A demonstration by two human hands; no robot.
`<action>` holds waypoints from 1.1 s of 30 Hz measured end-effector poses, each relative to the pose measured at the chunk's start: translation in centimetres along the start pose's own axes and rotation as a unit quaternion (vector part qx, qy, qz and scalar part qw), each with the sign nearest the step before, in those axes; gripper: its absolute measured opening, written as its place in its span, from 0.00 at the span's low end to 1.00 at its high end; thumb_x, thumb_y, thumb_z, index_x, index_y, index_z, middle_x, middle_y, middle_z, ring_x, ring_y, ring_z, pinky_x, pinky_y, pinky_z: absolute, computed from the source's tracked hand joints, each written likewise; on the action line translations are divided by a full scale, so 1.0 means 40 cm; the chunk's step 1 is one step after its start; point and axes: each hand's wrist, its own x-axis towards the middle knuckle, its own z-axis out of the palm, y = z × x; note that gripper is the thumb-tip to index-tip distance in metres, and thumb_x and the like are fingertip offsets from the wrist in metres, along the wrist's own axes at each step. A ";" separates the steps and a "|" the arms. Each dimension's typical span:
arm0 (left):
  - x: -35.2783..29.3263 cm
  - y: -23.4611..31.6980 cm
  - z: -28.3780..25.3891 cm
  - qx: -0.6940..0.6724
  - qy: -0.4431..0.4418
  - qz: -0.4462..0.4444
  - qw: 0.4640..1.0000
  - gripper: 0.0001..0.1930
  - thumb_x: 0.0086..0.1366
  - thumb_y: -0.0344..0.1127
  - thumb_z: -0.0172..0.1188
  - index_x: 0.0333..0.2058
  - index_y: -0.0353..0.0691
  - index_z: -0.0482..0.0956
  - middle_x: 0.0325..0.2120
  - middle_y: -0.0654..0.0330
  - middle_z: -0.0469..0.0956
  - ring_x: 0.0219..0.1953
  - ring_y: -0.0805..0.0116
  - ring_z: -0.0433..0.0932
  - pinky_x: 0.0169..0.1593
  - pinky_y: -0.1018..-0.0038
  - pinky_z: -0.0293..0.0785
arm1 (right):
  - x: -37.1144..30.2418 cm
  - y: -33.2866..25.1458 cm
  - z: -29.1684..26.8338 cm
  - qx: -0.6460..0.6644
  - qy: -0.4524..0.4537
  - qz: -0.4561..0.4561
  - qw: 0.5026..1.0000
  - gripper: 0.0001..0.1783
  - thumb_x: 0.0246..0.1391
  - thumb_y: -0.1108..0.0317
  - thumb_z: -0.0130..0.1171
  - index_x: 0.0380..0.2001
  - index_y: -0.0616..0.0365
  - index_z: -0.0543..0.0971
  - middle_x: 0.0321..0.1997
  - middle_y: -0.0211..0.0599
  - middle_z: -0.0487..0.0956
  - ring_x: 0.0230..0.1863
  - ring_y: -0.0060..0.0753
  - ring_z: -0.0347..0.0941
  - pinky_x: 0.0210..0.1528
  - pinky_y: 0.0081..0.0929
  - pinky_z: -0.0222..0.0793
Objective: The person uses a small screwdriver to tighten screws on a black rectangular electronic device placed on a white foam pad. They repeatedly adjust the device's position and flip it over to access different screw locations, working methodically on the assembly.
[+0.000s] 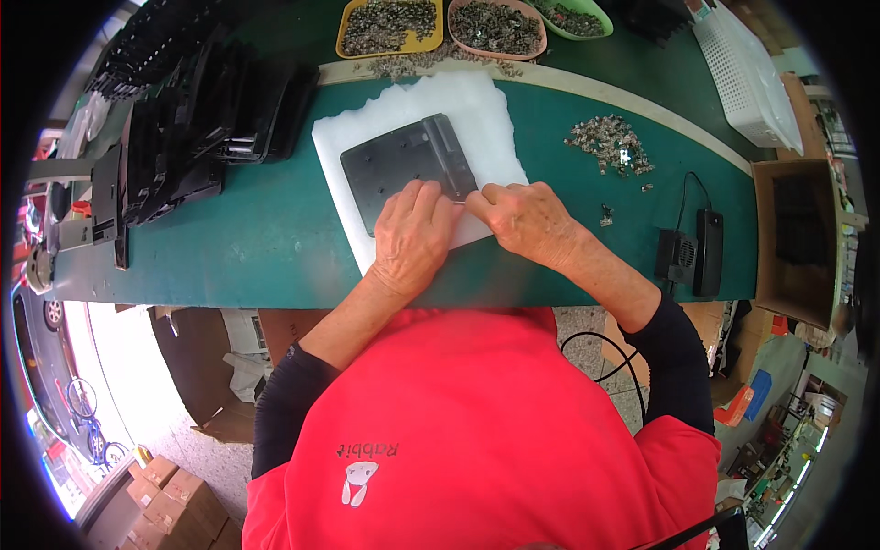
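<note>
Seen from above: green worktop [247,247] with a white foam sheet [458,105] laid on it, and on the sheet a dark flat square plate [399,165], slightly turned, with a raised bar along its right edge. Left hand [411,236] resting palm down on the plate's near right corner, fingers [417,197] together and flat, holding nothing that shows. Right hand [521,220] just beside it, touching at the fingertips, curled narrow with thumb and forefinger pinched at the plate's lower right edge; whatever sits in the pinch too small to tell.

Right of the foam, well apart from the hands, a loose heap of small metal parts [610,147], with a few strays nearer. Further right, a small black fan [676,255] and a black box [708,252] standing side by side. At the far edge, a yellow tray [348,37], a pink tray [541,41] and a green tray [600,23], all filled with small metal bits. At the left, stacks of black plastic pieces [215,115]. At the right, a white basket [747,78] and a cardboard box [797,238].
</note>
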 end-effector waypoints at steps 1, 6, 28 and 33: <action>-0.003 -0.003 0.002 -0.007 0.004 -0.006 1.000 0.18 0.51 0.32 0.70 0.40 0.35 0.76 0.40 0.54 0.76 0.40 0.54 0.78 0.42 0.63 0.75 | 0.000 0.004 -0.005 0.010 -0.012 -0.004 1.000 0.02 0.51 0.70 0.54 0.29 0.53 0.73 0.23 0.34 0.74 0.24 0.37 0.78 0.21 0.32 0.71; 0.012 0.011 -0.021 -0.052 0.022 -0.071 0.996 0.22 0.52 0.35 0.70 0.43 0.33 0.73 0.44 0.53 0.70 0.38 0.57 0.77 0.35 0.68 0.76 | -0.002 0.027 -0.021 0.062 -0.007 -0.019 0.998 0.04 0.52 0.70 0.52 0.33 0.54 0.72 0.26 0.36 0.74 0.24 0.42 0.78 0.24 0.35 0.72; 0.090 -0.032 0.027 -0.121 0.015 -0.165 0.979 0.14 0.59 0.30 0.65 0.44 0.37 0.77 0.37 0.54 0.73 0.30 0.57 0.78 0.32 0.65 0.76 | 0.046 0.028 0.009 0.082 0.025 0.160 0.983 0.07 0.61 0.68 0.55 0.30 0.59 0.74 0.23 0.44 0.77 0.24 0.48 0.76 0.25 0.39 0.70; 0.068 -0.014 0.000 -0.173 0.038 -0.142 0.974 0.14 0.56 0.29 0.66 0.42 0.35 0.78 0.38 0.51 0.73 0.34 0.55 0.78 0.36 0.64 0.76 | 0.087 0.042 -0.001 0.419 0.143 0.281 0.851 0.10 0.65 0.65 0.52 0.37 0.60 0.77 0.25 0.33 0.79 0.26 0.27 0.76 0.29 0.25 0.69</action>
